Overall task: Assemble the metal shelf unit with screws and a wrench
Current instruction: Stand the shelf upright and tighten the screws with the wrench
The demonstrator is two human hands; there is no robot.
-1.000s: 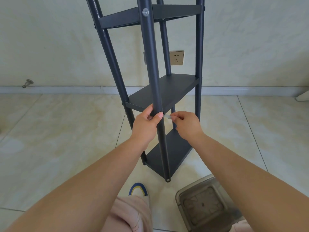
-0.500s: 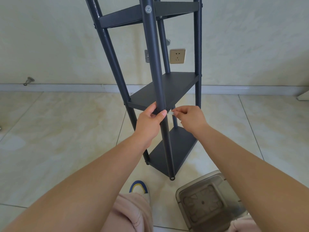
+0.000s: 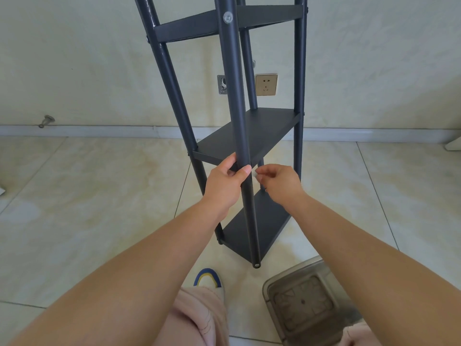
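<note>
Pale floor tiles (image 3: 99,196) carry the dark metal shelf unit (image 3: 252,136), standing upright near the wall. Left hand (image 3: 224,183) grasps its near post at the middle shelf; right hand (image 3: 279,182) pinches a small screw (image 3: 254,174) just beside it.

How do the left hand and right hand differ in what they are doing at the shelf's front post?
The left hand wraps around the front post; the right hand pinches a small pale screw beside it. The left hand's thumb crosses the post; the right hand's fingertips bunch together. Both sit level with the middle shelf.
</note>
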